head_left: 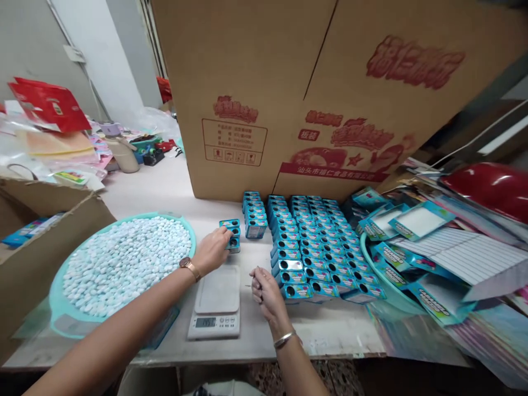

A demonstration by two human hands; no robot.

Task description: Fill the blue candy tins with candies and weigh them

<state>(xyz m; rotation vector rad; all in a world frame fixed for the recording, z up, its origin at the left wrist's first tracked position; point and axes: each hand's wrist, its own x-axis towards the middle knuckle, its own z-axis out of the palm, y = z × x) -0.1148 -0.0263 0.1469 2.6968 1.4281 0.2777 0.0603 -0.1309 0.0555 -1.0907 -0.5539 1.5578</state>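
Observation:
My left hand (213,250), with a watch on its wrist, is closed on a small blue box (234,242) that has a dark round spot on its top. That box is the nearest of a short row, just beyond the kitchen scale (217,291). The white scale has a bare pan and digits on its display. Right of it, my right hand (266,291) hovers with curled fingers; a thin tip pokes out from them, too small to name. Packed rows of blue boxes (319,247) stand beside this hand. At left, a turquoise basin (58,297) is full of pale, candy-like pieces (127,264).
A big printed cardboard carton (247,71) stands behind the boxes. On the right, a second turquoise basin (383,280) overflows with flat blue packaging (421,220). An open cardboard box (49,242) is at the far left. A beige bottle (122,154) stands farther back.

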